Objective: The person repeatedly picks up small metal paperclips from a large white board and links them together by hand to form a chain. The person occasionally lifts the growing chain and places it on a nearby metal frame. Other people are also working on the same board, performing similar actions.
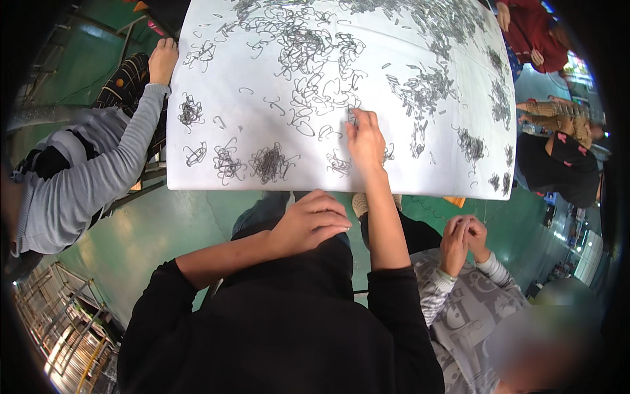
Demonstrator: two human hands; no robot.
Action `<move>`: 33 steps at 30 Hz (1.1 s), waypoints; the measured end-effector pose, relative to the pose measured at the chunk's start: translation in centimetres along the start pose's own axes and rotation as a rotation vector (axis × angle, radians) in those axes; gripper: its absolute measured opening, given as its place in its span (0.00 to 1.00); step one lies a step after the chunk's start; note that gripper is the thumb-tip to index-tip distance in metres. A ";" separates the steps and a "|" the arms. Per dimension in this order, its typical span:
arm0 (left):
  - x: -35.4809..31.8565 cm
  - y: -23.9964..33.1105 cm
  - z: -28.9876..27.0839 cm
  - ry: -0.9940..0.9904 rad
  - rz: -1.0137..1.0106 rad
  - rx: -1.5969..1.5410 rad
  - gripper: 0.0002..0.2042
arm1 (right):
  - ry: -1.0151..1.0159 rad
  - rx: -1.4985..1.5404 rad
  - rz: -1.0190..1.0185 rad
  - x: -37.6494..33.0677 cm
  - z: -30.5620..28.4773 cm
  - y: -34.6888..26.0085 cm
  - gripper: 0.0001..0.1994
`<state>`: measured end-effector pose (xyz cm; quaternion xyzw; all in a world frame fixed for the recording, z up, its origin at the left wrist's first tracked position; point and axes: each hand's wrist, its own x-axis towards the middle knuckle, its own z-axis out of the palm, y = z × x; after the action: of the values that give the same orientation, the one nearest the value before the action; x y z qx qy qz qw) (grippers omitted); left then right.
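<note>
Sat at a big white table (216, 172) covered in grey wire hooks (308, 72). Rested left hand (308, 222) loosely curled, holding nothing. Pinched one small hook (352, 115) with right hand (365, 139). Best lifted slowly, away from tangles.

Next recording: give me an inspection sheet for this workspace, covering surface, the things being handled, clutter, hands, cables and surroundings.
Surface: white table, bare only in patches.
Job's things: small bent wire pieces, loose and in tangled clumps such as the clump near the front edge.
Clutter: nothing seen besides the wire.
Hands: right hand on the table, fingertips pinching at wire; whether it grips a piece cannot be told. Left hand rests empty on the lap, below the table edge.
Cables: nothing seen.
Surroundings: green floor; a grey-sleeved arm reaches to the table's left corner; another person's hands are together at the right; metal racks lower left.
</note>
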<state>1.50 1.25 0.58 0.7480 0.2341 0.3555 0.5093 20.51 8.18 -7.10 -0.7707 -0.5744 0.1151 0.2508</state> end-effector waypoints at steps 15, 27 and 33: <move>0.8 -0.2 0.4 0.032 -0.063 0.017 0.08 | -0.082 -0.109 -0.081 8.0 0.6 2.7 0.11; 0.9 0.1 0.7 0.079 -0.084 0.042 0.07 | -0.347 -0.382 -0.435 14.2 2.3 3.6 0.05; 0.1 0.0 0.6 0.074 -0.093 0.013 0.08 | -0.424 0.733 0.286 11.4 0.6 6.1 0.06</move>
<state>2.05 0.97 0.45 0.7258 0.2896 0.3574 0.5115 28.89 17.79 -9.54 -0.6620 -0.4222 0.4998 0.3656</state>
